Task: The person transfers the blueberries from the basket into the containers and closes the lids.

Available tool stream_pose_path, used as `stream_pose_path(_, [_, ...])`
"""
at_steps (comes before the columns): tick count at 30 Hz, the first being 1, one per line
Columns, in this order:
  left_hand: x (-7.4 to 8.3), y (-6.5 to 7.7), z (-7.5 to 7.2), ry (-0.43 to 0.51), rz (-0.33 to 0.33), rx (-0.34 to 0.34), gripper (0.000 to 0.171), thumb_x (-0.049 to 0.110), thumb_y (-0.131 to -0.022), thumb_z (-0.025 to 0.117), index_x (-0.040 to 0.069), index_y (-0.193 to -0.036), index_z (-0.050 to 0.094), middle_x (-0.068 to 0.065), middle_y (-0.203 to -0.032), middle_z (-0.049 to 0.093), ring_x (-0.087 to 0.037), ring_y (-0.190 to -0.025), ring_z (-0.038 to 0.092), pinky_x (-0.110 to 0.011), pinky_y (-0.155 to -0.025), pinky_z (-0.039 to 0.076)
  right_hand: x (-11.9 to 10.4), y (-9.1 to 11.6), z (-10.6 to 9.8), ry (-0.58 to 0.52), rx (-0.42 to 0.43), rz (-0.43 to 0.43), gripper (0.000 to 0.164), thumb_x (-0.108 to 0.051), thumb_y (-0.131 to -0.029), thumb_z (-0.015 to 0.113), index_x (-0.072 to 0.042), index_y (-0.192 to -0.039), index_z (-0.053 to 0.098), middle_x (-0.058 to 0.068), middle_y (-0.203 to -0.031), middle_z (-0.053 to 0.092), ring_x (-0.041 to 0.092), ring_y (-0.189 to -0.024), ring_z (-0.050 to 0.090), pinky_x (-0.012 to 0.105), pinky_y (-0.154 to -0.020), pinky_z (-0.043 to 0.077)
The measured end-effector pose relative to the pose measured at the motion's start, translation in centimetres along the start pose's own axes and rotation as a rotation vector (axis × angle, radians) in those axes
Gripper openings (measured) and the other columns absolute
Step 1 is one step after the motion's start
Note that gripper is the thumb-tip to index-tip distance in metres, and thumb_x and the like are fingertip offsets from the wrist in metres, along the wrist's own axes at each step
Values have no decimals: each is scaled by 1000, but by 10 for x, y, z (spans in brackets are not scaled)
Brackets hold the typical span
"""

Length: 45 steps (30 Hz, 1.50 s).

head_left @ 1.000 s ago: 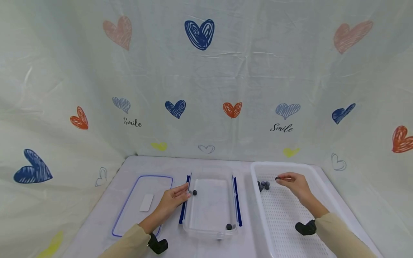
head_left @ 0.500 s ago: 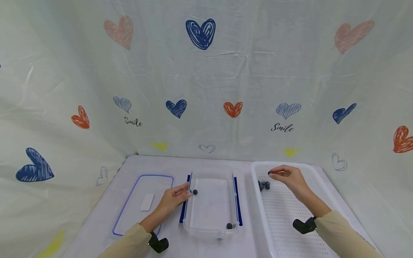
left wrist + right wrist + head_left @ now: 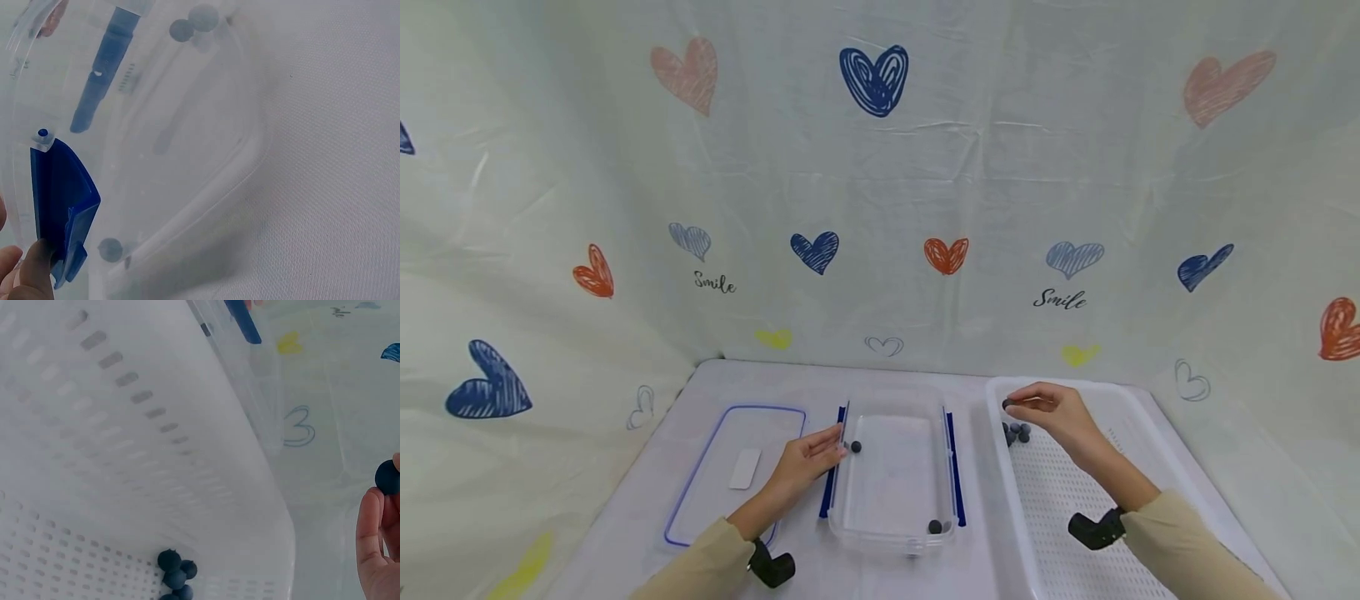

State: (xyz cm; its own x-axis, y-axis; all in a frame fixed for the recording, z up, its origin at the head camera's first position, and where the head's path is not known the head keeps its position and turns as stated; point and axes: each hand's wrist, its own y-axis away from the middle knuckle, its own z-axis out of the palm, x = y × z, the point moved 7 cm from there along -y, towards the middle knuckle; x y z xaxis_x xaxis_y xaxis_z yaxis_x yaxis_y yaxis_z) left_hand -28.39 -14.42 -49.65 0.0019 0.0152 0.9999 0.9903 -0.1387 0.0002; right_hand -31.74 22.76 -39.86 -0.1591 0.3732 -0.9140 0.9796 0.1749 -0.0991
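Note:
My right hand [image 3: 1052,412] pinches a dark blueberry [image 3: 1006,404] between thumb and fingertips, above the far left rim of a white perforated basket [image 3: 1018,517]. The held berry [image 3: 387,478] shows at the right edge of the right wrist view. Several blueberries [image 3: 175,575] lie clustered in the basket's corner. With fingers and thumb, my left hand [image 3: 801,467] holds the left side of a clear plastic container [image 3: 891,471], by its blue side clip [image 3: 65,200]. One blueberry [image 3: 856,447] sits inside by my left fingertips, and another blueberry [image 3: 935,527] in its near right corner.
A clear lid with a blue seal [image 3: 722,406] lies on the table left of the container, a white rectangle [image 3: 745,468] in its middle. A second blue clip [image 3: 957,471] hangs on the container's right side. A heart-print curtain [image 3: 880,183] stands behind the table.
My right hand has moved left with the blueberry, from over the basket's inside to its left rim. My left hand keeps its hold, and the container stays in place.

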Motion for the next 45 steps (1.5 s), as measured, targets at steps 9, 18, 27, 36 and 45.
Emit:
stream_pose_path(9, [1,0,1,-8,7,-8,55,13,-85,67,-4,-132,45,-19,-134,45,-33,-123,42,-24,-90,45,-19,0,21,-51,-38,-41,34,-21,-78,75,1,-102,65,13,-99,66,16,-87,64,26,-77,53])
stream_pose_path(18, [1,1,1,-9,0,-1,55,14,-84,67,-4,-132,45,-18,-135,44,-28,-123,43,-24,-89,45,-34,-1,48,-65,-106,-50,32,-19,-77,75,1,-100,66,13,-95,67,20,-85,64,28,-76,53])
stream_pose_path(27, [1,0,1,11,11,-21,55,12,-85,66,-6,-132,44,-21,-136,42,-29,-123,43,-23,-90,45,-38,0,79,-103,-203,-52,29,-16,-77,75,1,-99,66,14,-94,66,21,-85,64,31,-76,54])
stream_pose_path(36, [1,0,0,6,1,-10,55,13,-84,67,-4,-132,45,-18,-135,44,-28,-123,44,-23,-90,45,-33,1,108,-107,-279,-23,26,-16,-78,74,-1,-97,67,12,-93,66,20,-83,64,30,-75,54])
stream_pose_path(45, [3,1,1,-13,2,-25,56,15,-85,66,-3,-133,44,-17,-136,43,-30,-124,41,-25,-92,44,-24,6,131,-93,-352,-66,22,-10,-77,74,2,-93,66,14,-90,66,19,-78,66,28,-71,55])
